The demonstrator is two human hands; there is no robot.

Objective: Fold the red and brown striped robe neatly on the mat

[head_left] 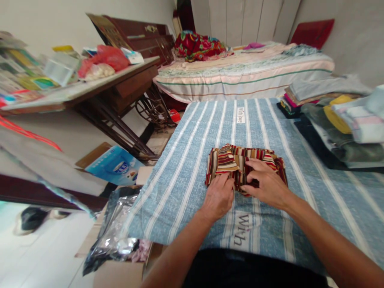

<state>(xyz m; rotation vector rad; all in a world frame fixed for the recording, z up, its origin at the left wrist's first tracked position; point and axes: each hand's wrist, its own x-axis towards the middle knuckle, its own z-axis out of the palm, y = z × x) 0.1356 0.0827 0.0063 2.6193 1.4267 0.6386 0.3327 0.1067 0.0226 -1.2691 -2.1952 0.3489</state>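
A folded striped shirt [223, 162] in red, black, tan and cream lies on the blue-and-white striped cloth [195, 180], its collar part toward the far side. My left hand [219, 196] rests on the shirt's near left edge, fingers together and lying over the fabric. Over the right half of the shirt is my right hand [268, 184], with thumb and fingers apart and the fingertips touching the cloth near the middle. Part of the shirt's near right side is hidden under this hand.
Stacks of folded clothes [354, 148] stand on the right. Beyond is a bed [240, 80] with a red floral bundle [196, 46]. A cluttered table [120, 78] stands at left; below it are a blue box [115, 166] and plastic bags [117, 236].
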